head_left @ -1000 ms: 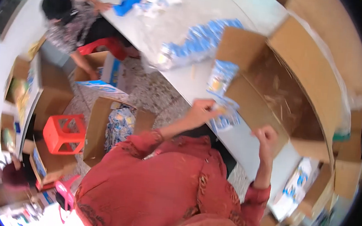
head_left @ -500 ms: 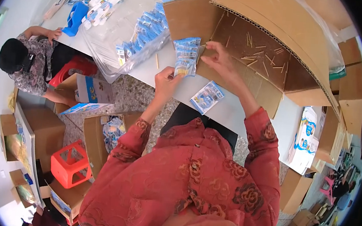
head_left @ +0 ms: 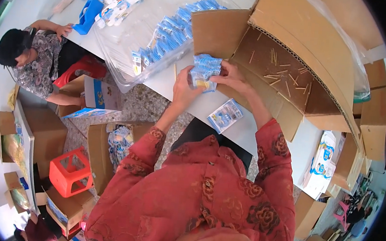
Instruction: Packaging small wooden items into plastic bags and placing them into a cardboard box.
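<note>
Between my two hands is a small stack of blue-and-white striped plastic packets, with something yellowish showing through the nearest one. My left hand grips the stack's left side and lower end. The fingers of my right hand close on its right edge. Closer to me, one more blue-and-white packet lies flat on the white table. To the right, an open cardboard box lies on its side with several thin wooden sticks scattered inside. A single stick rests left of my hands.
A clear plastic tray full of striped packets stands at the left. Beyond it, a person sits on a red stool beside a blue holder. Printed cartons lie at the right. An orange stool and cardboard boxes stand on the floor.
My right hand has come in from beside the box and taken hold of the packets' right edge. The view has shifted slightly. The seated person's head has turned.
</note>
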A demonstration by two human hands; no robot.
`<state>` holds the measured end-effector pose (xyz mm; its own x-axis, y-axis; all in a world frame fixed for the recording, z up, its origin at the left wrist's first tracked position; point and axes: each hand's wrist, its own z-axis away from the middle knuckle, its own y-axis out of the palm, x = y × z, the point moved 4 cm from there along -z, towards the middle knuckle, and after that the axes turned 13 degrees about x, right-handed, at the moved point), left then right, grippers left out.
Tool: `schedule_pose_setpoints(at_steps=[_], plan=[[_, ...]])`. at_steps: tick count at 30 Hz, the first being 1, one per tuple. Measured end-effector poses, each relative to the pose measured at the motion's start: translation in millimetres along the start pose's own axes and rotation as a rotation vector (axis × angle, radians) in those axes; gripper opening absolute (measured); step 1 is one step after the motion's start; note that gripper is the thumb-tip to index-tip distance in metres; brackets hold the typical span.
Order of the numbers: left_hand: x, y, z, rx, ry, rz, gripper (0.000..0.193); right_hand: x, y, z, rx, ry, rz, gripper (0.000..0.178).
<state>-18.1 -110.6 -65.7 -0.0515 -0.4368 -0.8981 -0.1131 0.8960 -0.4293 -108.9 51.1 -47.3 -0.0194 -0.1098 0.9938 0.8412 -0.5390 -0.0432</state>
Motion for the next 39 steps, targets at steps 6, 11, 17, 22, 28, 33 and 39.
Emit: schedule_pose_setpoints(at_steps=[6,11,17,22,28,33,39], plan=[[-6.0,6.7,3.0,0.006,0.120,-0.100,0.072,24.2,27.1,19.7,0.005,0.041,0.228,0.055],[-26.5,0.8,8.2,0.161,0.137,0.106,0.054,29.6,41.6,27.7,-0.089,-0.080,0.388,0.052],[-36.9,-23.9,9.4,0.253,0.077,0.130,0.057,47.3,52.5,25.6,-0.161,0.006,0.558,0.050],[-9.1,-16.5,15.8,0.251,0.135,0.225,0.059,34.5,60.1,19.6,-0.154,-0.200,0.822,0.050],[-21.0,-8.8,12.7,0.255,0.146,0.056,0.053,44.7,60.6,23.3,-0.146,-0.111,0.444,0.047],[-30.9,-17.9,12.9,0.254,0.068,0.113,0.046,58.0,67.2,28.3,-0.239,-0.118,0.535,0.045],[-12.2,-7.5,11.8,0.290,0.050,0.077,0.043,35.2,63.2,24.6,-0.207,-0.050,0.505,0.040]])
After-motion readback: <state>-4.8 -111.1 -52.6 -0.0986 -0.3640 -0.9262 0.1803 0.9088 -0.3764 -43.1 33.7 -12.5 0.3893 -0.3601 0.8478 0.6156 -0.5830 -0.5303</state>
